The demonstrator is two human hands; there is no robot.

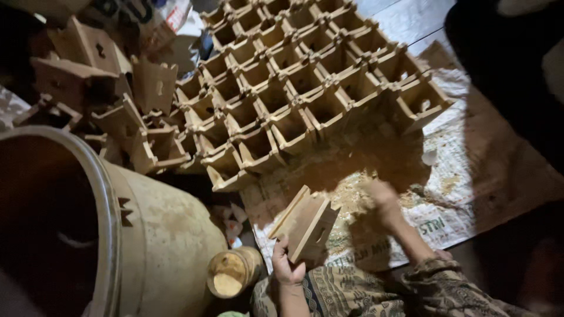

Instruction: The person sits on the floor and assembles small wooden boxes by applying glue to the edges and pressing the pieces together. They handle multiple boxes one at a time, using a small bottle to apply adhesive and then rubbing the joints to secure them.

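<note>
- Wooden box (305, 223), small and open-topped, sits tilted in the left hand (286, 265), lifted just above the sack.
- Left hand pinches the box's lower corner, thumb on the near face, fingers tucked behind.
- Right hand (380, 198) is out beside the box, blurred; whether it's spread or curled, I cannot tell.
- That hand hovers over a patch of sawdust (352, 196) on the printed sack (470, 194), just right of the box.
- Beyond the box, rows of matching boxes (294, 76) stand packed mouth-up.
- Up and left of the box, a loose heap of boxes (111, 100) lies tumbled.
- Left of the box, a big drum (158, 235); a small round tub (232, 271) just beside the left hand.
</note>
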